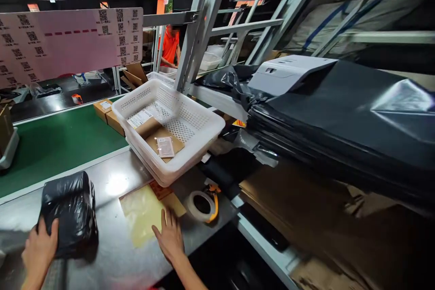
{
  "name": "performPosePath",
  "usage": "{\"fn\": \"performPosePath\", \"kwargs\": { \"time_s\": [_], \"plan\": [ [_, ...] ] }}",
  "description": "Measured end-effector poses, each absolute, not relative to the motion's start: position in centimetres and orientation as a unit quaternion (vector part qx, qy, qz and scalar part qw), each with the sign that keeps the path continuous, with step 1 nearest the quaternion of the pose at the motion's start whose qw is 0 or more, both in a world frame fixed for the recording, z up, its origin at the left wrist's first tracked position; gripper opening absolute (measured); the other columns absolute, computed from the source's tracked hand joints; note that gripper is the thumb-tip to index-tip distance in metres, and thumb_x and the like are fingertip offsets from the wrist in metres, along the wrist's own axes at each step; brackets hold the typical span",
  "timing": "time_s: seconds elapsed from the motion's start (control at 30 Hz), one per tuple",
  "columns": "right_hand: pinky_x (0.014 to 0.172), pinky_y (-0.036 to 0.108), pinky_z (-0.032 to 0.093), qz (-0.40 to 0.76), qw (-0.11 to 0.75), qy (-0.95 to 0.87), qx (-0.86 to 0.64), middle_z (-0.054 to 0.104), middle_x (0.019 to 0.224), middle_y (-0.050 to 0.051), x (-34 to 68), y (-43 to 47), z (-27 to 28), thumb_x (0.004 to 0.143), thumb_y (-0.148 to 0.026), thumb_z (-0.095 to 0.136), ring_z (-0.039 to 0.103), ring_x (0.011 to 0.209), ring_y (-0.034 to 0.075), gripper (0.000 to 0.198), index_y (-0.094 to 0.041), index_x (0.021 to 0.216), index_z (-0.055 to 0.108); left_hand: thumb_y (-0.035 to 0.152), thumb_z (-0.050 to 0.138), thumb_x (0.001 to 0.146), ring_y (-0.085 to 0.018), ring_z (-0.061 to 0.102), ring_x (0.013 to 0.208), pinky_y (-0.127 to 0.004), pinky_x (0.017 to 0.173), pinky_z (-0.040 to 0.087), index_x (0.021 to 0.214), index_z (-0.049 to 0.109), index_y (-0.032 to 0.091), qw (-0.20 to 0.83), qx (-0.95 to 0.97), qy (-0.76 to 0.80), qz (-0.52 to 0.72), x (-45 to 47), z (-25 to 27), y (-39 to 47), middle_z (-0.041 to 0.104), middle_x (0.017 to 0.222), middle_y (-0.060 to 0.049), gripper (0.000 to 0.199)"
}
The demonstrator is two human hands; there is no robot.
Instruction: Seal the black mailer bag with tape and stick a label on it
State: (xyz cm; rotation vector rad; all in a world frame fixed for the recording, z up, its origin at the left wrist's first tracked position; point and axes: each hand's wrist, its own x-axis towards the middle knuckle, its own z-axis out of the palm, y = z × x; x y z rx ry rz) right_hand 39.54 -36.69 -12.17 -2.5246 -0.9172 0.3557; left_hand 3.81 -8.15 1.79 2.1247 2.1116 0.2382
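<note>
Two bare hands are seen at the near edge of a steel worktable (112,253). The left hand (39,249) is laid on the near end of a black poly-wrapped parcel (70,210), fingers spread over the film and not closed round it. The right hand (170,238) is pressed flat and open on the table, fingertips touching the edge of a yellowish translucent sheet (144,215); nothing is held in it.

The parcel is located at the left of the table, just beside the green conveyor belt (57,145). Its wrap is judged soft, glossy and likely slippery, with creases that suggest loose film over a yielding content; modest weight is presumed. A grasp across both long sides is considered safer than a pinch on the film, which could tear or slip.

Counted items: one black parcel; one translucent sheet; one roll of tape (203,205) near the right hand; white perforated baskets (170,131), apparently two nested, the upper one holding a brown carton with one small packet (165,147) on it. Two small cartons (108,113) are noted on the belt behind the baskets. One stack of black poly bags (340,118) is lying at the right, with one grey device (288,72) beyond it. One person in an orange shirt (170,45) is observed working well apart at the rear.
</note>
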Motion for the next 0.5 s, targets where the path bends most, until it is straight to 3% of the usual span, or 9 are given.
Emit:
{"fn": "performPosePath", "kwargs": {
  "time_s": [0.1, 0.17, 0.23, 0.3, 0.37, 0.43, 0.5],
  "plan": [
    [0.134, 0.061, 0.028, 0.153, 0.116, -0.347, -0.918, 0.03, 0.178, 0.028, 36.1, -36.7, -10.3, 0.099, -0.053, 0.058, 0.036, 0.163, 0.046, 0.087, 0.0, 0.167, 0.044, 0.061, 0.025, 0.105, -0.059, 0.046, 0.152, -0.079, 0.118, 0.041, 0.154, 0.057, -0.001, 0.017, 0.711, 0.681, 0.173, 4.3, -0.1, -11.5, 0.047, 0.162, -0.04, 0.085],
    [0.129, 0.063, 0.034, 0.169, 0.099, -0.353, -0.915, 0.035, 0.174, 0.032, 33.6, -36.7, -9.0, 0.098, -0.053, 0.059, 0.044, 0.157, 0.049, 0.086, 0.0, 0.166, 0.046, 0.051, 0.036, 0.104, -0.053, 0.031, 0.165, -0.078, 0.128, 0.031, 0.148, 0.065, 0.007, 0.005, 0.791, 0.582, 0.188, 6.3, -2.1, -14.1, 0.042, 0.171, -0.033, 0.069],
    [0.122, 0.065, 0.044, 0.192, 0.102, -0.367, -0.904, 0.051, 0.166, 0.03, 31.0, -37.1, -8.2, 0.094, -0.049, 0.065, 0.057, 0.146, 0.051, 0.076, -0.012, 0.16, 0.059, 0.041, 0.045, 0.101, -0.042, 0.035, 0.166, -0.065, 0.134, 0.034, 0.146, 0.07, 0.021, 0.071, 0.905, 0.405, 0.11, 9.8, -4.1, -17.3, 0.048, 0.172, -0.021, 0.055],
    [0.11, 0.063, 0.055, 0.221, 0.11, -0.393, -0.886, 0.074, 0.142, 0.022, 29.5, -38.1, -7.9, 0.091, -0.041, 0.066, 0.073, 0.124, 0.048, 0.047, -0.027, 0.134, 0.081, 0.034, 0.043, 0.102, -0.033, 0.042, 0.164, -0.054, 0.135, 0.037, 0.153, 0.067, 0.031, 0.162, 0.955, 0.248, -0.018, 14.1, -5.6, -20.6, 0.048, 0.174, -0.012, 0.057],
    [0.099, 0.055, 0.061, 0.234, 0.116, -0.42, -0.869, 0.084, 0.114, 0.016, 29.9, -39.3, -8.0, 0.095, -0.03, 0.059, 0.08, 0.105, 0.041, 0.032, -0.029, 0.107, 0.088, 0.034, 0.042, 0.103, -0.035, 0.03, 0.169, -0.06, 0.136, 0.033, 0.166, 0.053, 0.029, 0.205, 0.947, 0.213, -0.126, 17.7, -6.6, -23.1, 0.034, 0.181, -0.012, 0.064],
    [0.106, 0.052, 0.058, 0.218, 0.119, -0.435, -0.865, 0.083, 0.118, 0.016, 32.4, -40.1, -7.9, 0.099, -0.022, 0.048, 0.077, 0.115, 0.037, 0.042, -0.025, 0.116, 0.086, 0.039, 0.053, 0.1, -0.042, 0.011, 0.171, -0.072, 0.136, 0.021, 0.175, 0.036, 0.024, 0.212, 0.929, 0.23, -0.197, 19.7, -7.5, -24.4, 0.015, 0.184, -0.015, 0.078],
    [0.123, 0.052, 0.046, 0.199, 0.128, -0.449, -0.862, 0.069, 0.151, 0.017, 35.8, -40.0, -7.9, 0.1, -0.02, 0.046, 0.061, 0.143, 0.038, 0.054, -0.02, 0.148, 0.07, 0.043, 0.065, 0.093, -0.047, -0.002, 0.17, -0.08, 0.133, 0.007, 0.178, 0.025, 0.023, 0.221, 0.924, 0.224, -0.219, 19.9, -8.6, -24.5, 0.002, 0.183, -0.017, 0.096]
  ]
}}
